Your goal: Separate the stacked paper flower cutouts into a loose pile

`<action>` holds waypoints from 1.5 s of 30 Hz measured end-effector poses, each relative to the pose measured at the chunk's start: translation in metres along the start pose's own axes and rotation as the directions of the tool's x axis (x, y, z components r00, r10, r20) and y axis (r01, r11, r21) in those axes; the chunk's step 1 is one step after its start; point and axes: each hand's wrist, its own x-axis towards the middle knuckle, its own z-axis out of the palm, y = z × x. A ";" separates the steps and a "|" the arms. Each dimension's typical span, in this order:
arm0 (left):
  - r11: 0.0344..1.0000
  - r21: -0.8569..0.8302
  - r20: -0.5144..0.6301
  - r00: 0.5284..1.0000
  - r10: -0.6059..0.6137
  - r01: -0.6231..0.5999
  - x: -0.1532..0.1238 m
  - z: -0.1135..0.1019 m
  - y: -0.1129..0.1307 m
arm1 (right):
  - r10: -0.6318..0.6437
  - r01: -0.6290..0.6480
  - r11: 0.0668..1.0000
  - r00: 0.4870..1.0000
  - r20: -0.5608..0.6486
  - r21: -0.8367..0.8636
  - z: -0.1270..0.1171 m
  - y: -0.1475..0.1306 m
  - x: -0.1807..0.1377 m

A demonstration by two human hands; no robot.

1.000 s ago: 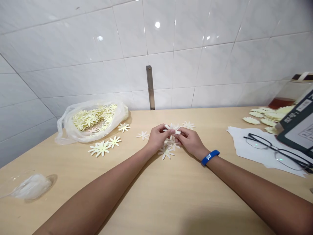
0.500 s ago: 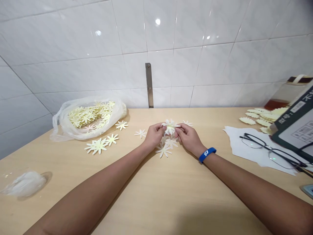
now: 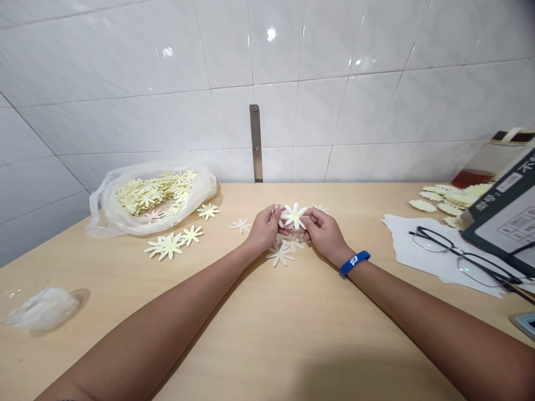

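Observation:
Above the middle of the table I hold a white petal-shaped flower cutout point(image 3: 295, 216) with a pale yellow centre. The fingers of my right hand point(image 3: 324, 229) pinch its right side. My left hand point(image 3: 265, 229) is closed at its left edge, where white petals show between the fingers; whether these belong to a second flower I cannot tell. Beneath the hands lie several loose flower cutouts point(image 3: 280, 254), partly hidden. Another flower cutout point(image 3: 241, 225) lies just left of my left hand, and one more point(image 3: 321, 208) is behind my right hand.
On the left stands an open plastic bag point(image 3: 104, 214) of flower cutouts, with several flowers point(image 3: 169, 245) before it. A clear dish point(image 3: 44, 309) holds white stuff. To the right are glasses point(image 3: 460, 256) on white paper point(image 3: 401, 245), a dark box point(image 3: 501, 206) and a jar point(image 3: 480, 161).
The flower between my hands has turned to face me more squarely and moved slightly right, toward my right fingers. Both hands stay in nearly the same place.

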 end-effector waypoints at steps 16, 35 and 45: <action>0.996 0.077 0.035 0.998 0.046 -0.049 -0.008 0.004 0.008 | -0.008 0.007 1.000 0.998 -0.062 -0.005 0.000 -0.008 -0.003; 1.000 0.028 -0.161 0.987 0.018 -0.014 0.002 -0.010 -0.003 | -0.086 0.034 0.966 0.977 -0.195 -0.257 -0.007 0.002 0.004; 0.999 -0.001 -0.050 0.998 -0.043 0.043 -0.002 -0.004 0.002 | -0.257 0.160 0.915 0.938 -0.230 -0.371 -0.006 0.000 0.003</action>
